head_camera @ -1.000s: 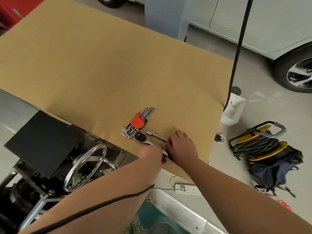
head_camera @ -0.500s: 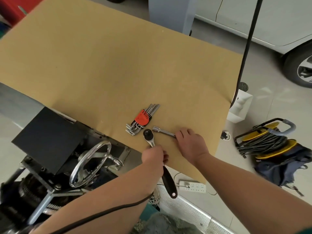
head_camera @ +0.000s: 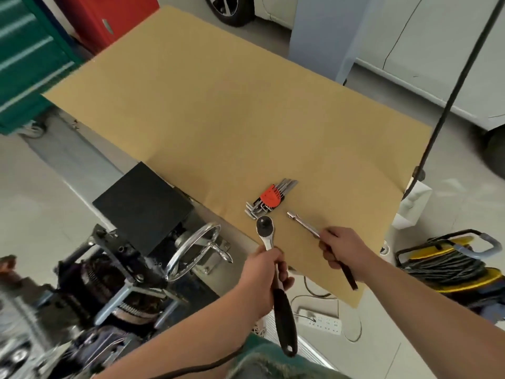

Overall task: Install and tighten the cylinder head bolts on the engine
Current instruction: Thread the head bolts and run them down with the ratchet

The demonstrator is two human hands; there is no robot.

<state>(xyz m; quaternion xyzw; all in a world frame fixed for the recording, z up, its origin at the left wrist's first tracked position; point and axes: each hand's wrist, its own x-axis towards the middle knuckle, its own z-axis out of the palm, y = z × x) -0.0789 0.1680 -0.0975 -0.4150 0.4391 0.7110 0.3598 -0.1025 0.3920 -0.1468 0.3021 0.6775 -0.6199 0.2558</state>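
My left hand [head_camera: 262, 272] grips a ratchet wrench [head_camera: 284, 318] by its shaft, the round head [head_camera: 264, 224] raised over the table's near edge and the black handle pointing down toward me. My right hand [head_camera: 343, 248] holds a slim chrome extension bar [head_camera: 302, 222] with a dark handle end [head_camera: 348, 276] sticking out behind the palm. A set of hex keys in a red holder [head_camera: 270, 196] lies on the brown cardboard-covered table [head_camera: 232, 110]. The engine on its stand [head_camera: 109, 283] sits at lower left, blurred; no bolts can be made out.
A chrome handwheel [head_camera: 191, 248] and a black box [head_camera: 143, 205] belong to the stand. A cable reel [head_camera: 448, 265] and power strip [head_camera: 319, 321] lie on the floor at right. A black hose [head_camera: 451, 86] hangs at right. Tool cabinets stand at the far left, with a white car behind.
Both hands have lifted their tools off the table: the left raised the ratchet, the right picked up the extension bar. The view has pulled back and swung left.
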